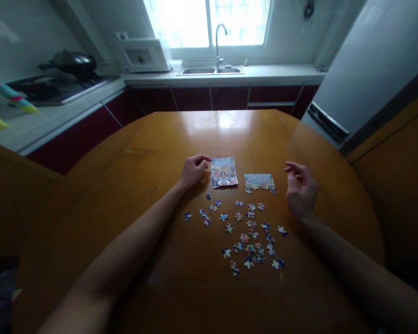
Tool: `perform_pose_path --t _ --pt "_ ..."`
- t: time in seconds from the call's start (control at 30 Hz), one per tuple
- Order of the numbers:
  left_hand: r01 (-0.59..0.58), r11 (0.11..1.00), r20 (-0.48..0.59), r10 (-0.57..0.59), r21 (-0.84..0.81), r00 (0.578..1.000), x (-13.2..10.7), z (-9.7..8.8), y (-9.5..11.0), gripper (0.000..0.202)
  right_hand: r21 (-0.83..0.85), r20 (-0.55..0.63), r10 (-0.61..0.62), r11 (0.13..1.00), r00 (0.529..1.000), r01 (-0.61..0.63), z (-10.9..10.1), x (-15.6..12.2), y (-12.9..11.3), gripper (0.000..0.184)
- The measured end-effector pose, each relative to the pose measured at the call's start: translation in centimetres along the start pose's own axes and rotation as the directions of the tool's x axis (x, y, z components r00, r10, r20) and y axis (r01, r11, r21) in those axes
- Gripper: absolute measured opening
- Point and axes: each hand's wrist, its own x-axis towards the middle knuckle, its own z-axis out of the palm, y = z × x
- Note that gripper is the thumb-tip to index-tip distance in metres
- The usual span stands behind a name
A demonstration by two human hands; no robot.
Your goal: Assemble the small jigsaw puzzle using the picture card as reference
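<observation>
The released left hand (194,170) touches the illustrated leaflet (223,171); the released right hand (301,188) curls loosely beside the partly assembled jigsaw (259,180).

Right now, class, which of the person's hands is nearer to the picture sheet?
Left. The left hand is right at the upper left edge of the picture sheet; the right hand is farther off, to the right beyond the partly joined puzzle.

Glossy wooden table (167,148), paper leaflet (224,172)

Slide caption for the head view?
Left hand at a picture sheet, right hand beside a partial jigsaw, loose pieces nearer.
</observation>
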Motion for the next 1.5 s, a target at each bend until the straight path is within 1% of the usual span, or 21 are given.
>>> perform_pose_path --t 0.1,0.2,0.23,0.27,0.3,0.33,0.4,0.43,0.47,0.5,0.57,0.63,0.67,0.77,0.83,0.97,1.1,1.17,1.3,1.4,1.5 --pt "-0.024 1.0 0.085 0.026 -0.02 0.996 0.2 -0.9 1.1 0.032 0.027 0.006 0.017 0.999 1.0 -0.017 -0.1 0.2 0.0 0.025" --pt "-0.056 0.998 0.227 0.056 -0.007 0.972 -0.5 -2.1 2.8 0.026 0.054 0.021 0.054 0.997 0.998 -0.055 -0.1 0.5 0.1 0.024" --pt "-0.07 0.997 0.29 0.063 0.014 0.955 -1.0 -2.6 3.3 0.025 0.064 0.024 0.066 0.996 0.998 -0.067 -0.2 0.6 0.1 0.024" --pt "-0.112 0.991 0.376 0.078 0.068 0.923 -1.7 -3.0 3.7 0.024 0.076 0.027 0.076 0.994 0.997 -0.078 -0.2 0.7 -0.1 0.024" --pt "-0.156 0.981 0.433 0.093 0.112 0.897 -2.4 -3.5 4.1 0.023 0.09 0.027 0.085 0.992 0.996 -0.087 -0.3 0.8 -0.4 0.023" --pt "-0.196 0.97 0.475 0.107 0.141 0.873 -3.3 -3.9 4.3 0.021 0.103 0.025 0.094 0.99 0.995 -0.096 -0.4 1.0 -0.7 0.023" --pt "-0.251 0.958 0.569 0.129 0.141 0.812 -5.0 -4.7 4.5 0.019 0.133 0.023 0.108 0.985 0.994 -0.11 -0.8 1.4 -1.7 0.022" --pt "-0.26 0.955 0.585 0.129 0.144 0.801 -5.8 -4.9 4.4 0.018 0.142 0.023 0.117 0.983 0.993 -0.119 -1.0 1.6 -2.3 0.021" --pt "-0.27 0.95 0.587 0.129 0.16 0.8 -6.5 -5.1 4.3 0.018 0.146 0.02 0.128 0.981 0.992 -0.13 -1.2 1.9 -2.8 0.02" --pt "-0.279 0.945 0.6 0.125 0.171 0.79 -7.1 -5.2 4.2 0.018 0.153 0.021 0.14 0.978 0.99 -0.141 -1.4 2.1 -3.3 0.018" --pt "-0.286 0.939 0.619 0.11 0.192 0.778 -8.1 -5.2 4.1 0.017 0.158 0.046 0.14 0.977 0.989 -0.146 -1.7 2.5 -4.2 0.017" --pt "-0.284 0.935 0.634 0.091 0.21 0.768 -8.7 -5.0 4.3 0.015 0.131 0.085 0.12 0.983 0.989 -0.13 -1.9 2.8 -4.5 0.016" --pt "-0.281 0.933 0.633 0.079 0.225 0.77 -8.8 -4.9 4.5 0.014 0.115 0.106 0.11 0.986 0.988 -0.122 -1.9 2.9 -4.5 0.015" --pt "-0.266 0.926 0.63 0.041 0.268 0.775 -9.1 -4.5 5.3 0.012 0.101 0.154 0.097 0.988 0.983 -0.113 -1.8 3.3 -3.7 0.014" --pt "-0.267 0.925 0.645 0.031 0.271 0.763 -9.1 -4.4 5.6 0.01 0.1 0.176 0.09 0.989 0.98 -0.109 -1.8 3.5 -2.9 0.014" --pt "-0.304 0.914 0.669 0.051 0.267 0.742 -8.9 -4.2 6.0 0.008 0.061 0.208 0.074 0.994 0.975 -0.089 -2.0 3.6 -1.5 0.013" --pt "-0.356 0.902 0.691 0.095 0.245 0.716 -8.7 -4.1 6.1 0.009 0.023 0.257 0.088 0.995 0.962 -0.097 -2.2 3.3 -0.8 0.013" --pt "-0.349 0.904 0.687 0.091 0.246 0.721 -8.6 -4.1 6.1 0.01 0.032 0.275 0.094 0.994 0.957 -0.107 -2.2 3.1 -0.5 0.013" --pt "-0.281 0.926 0.658 0.05 0.251 0.751 -8.7 -4.2 6.1 0.008 0.039 0.269 0.102 0.992 0.958 -0.117 -2.3 2.9 0.0 0.013" --pt "-0.271 0.928 0.679 0.026 0.256 0.734 -8.7 -4.3 6.0 0.009 0.056 0.25 0.116 0.989 0.961 -0.134 -2.4 3.3 0.4 0.013" --pt "-0.318 0.908 0.708 0.034 0.273 0.705 -8.5 -4.3 6.1 0.008 0.093 0.226 0.129 0.984 0.966 -0.153 -2.5 3.8 0.8 0.013"
